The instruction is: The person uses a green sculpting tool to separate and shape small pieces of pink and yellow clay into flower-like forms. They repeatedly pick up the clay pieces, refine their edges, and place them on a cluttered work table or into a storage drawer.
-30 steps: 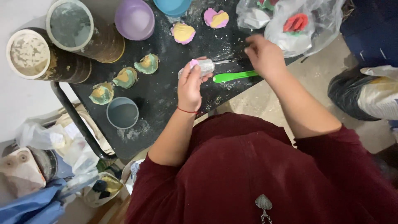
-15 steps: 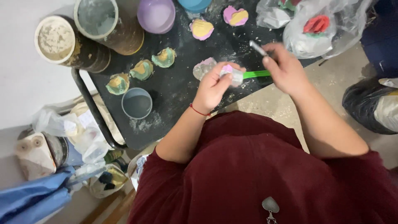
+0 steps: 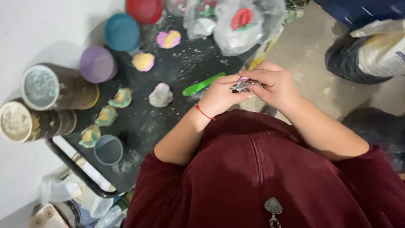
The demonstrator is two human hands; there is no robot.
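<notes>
Over the near edge of the black table (image 3: 177,67), the left hand (image 3: 219,96) and right hand (image 3: 274,86) pinch a small metal mould (image 3: 242,85) with pink filling between them. Both grips are closed on it; judging by this, pressing is underway, and easing the shape out needs care. A green scraper (image 3: 202,84) lies just left.

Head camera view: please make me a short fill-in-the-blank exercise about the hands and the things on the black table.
1. Both hands, the left hand and the right hand, hold one small metal mould ____ them.
2. The plastic spatula lying on the black table is ____ in colour.
3. On the left wrist sits a thin ____ string bracelet.
4. The purple cup stands beside a ____ cup.

Missing words: between; green; red; blue
</notes>
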